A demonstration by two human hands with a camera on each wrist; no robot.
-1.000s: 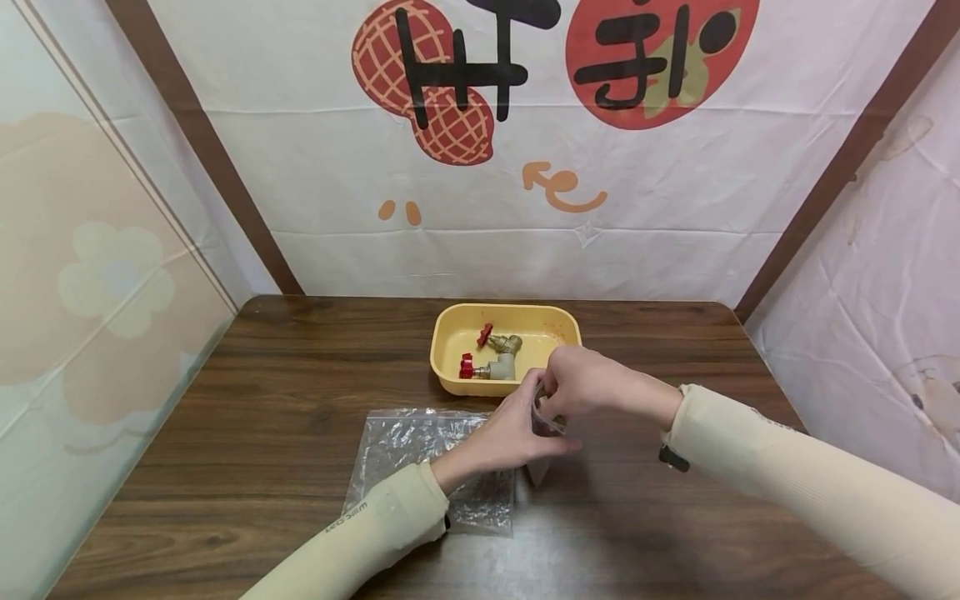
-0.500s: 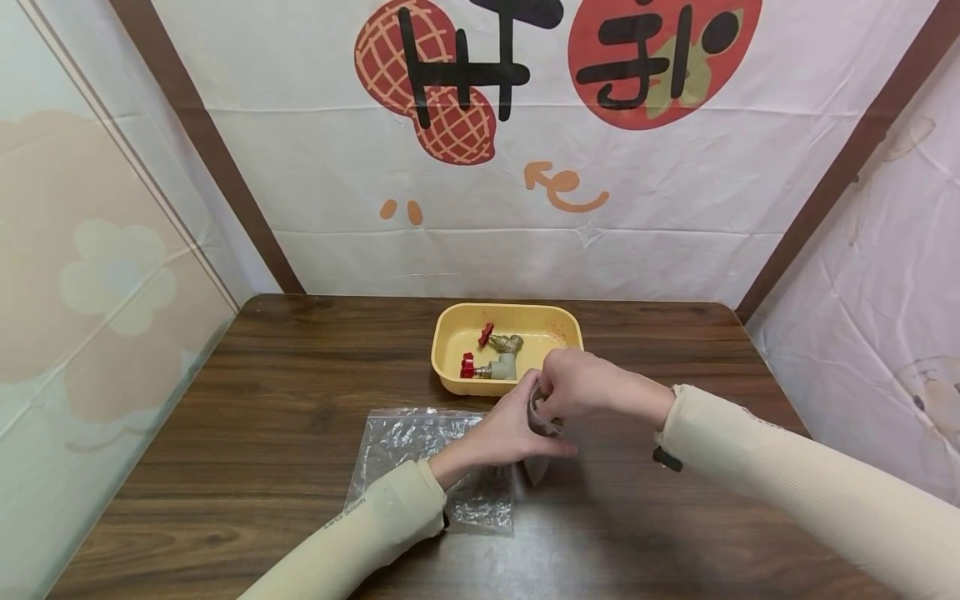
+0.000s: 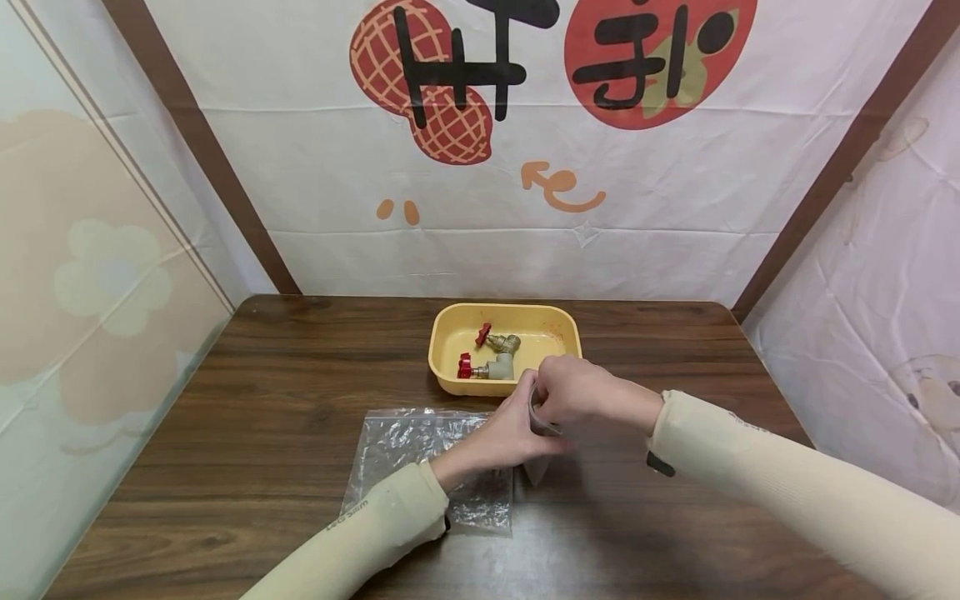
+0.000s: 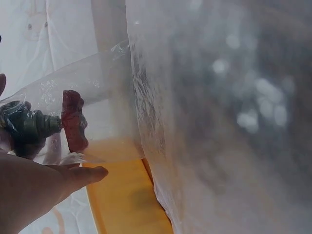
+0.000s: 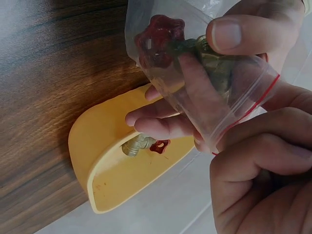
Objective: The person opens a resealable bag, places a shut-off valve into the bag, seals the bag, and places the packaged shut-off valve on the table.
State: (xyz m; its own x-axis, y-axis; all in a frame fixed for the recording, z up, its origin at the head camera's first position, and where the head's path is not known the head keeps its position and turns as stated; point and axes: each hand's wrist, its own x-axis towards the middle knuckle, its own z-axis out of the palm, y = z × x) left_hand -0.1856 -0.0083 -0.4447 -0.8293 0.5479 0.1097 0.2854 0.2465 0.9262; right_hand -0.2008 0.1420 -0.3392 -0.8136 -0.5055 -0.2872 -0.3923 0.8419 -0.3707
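1. While the left hand [image 3: 504, 432] holds a small clear zip bag [image 5: 224, 105] just below and right of the middle of the head frame, the right hand [image 3: 576, 392] meets it at the mouth from the right.
2. Left hand: clamped on the bag, its thumb across the front and its fingers spread behind the plastic, as the upper right of the right wrist frame shows.
3. Right hand: fingers curled together, pinching the bag's red-lined edge at the lower right of that frame; the exact contact is partly hidden.
4. Inside the bag sits a valve [image 4: 35, 126] with a red handwheel [image 4: 74, 122], at the left of the left wrist frame.
5. Right behind the hands in the head frame stands a yellow bin [image 3: 542, 340], holding a brass-coloured valve [image 3: 510, 343] and, nearer its front wall, a grey-bodied valve [image 3: 498, 367], each with a red handle.
6. At lower centre, a larger clear bag [image 3: 408, 446] lies flat on the dark wooden table [image 3: 262, 400], partly under the left forearm.
7. Cream sleeves [image 3: 780, 471] cover both forearms; a white printed backdrop [image 3: 480, 250] fills the upper frame.
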